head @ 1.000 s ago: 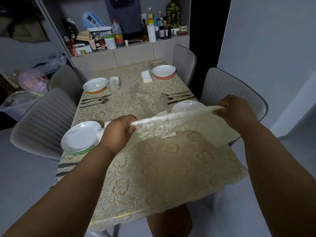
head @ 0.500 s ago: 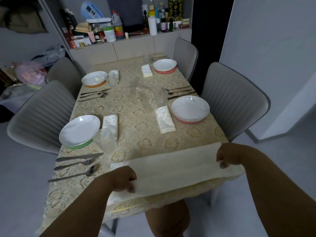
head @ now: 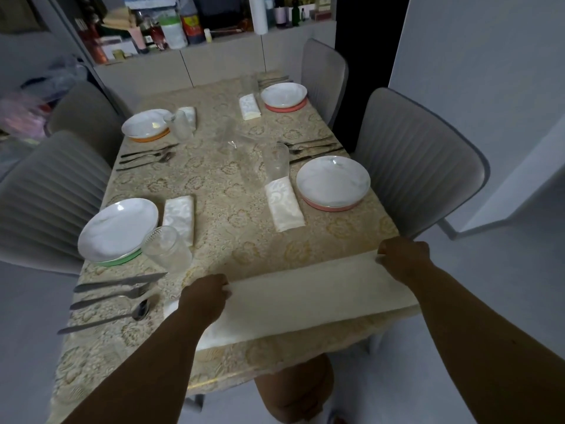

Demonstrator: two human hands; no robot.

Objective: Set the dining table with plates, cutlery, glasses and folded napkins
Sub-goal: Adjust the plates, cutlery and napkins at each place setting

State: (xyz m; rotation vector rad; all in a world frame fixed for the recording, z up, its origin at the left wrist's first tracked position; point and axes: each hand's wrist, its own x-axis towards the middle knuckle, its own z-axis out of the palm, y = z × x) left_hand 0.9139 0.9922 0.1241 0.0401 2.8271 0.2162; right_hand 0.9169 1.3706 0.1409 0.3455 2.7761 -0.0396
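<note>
Left hand and right hand, well apart, each grip an end of the folded-over cream cloth strip at the near edge of the gold-patterned tablecloth.

around the table

four grey ribbed chairs stand at the table's long sides, two on each. behind it, a pale cabinet ledge is crowded with bottles and jars. a pink plastic bag sits far left.
</note>
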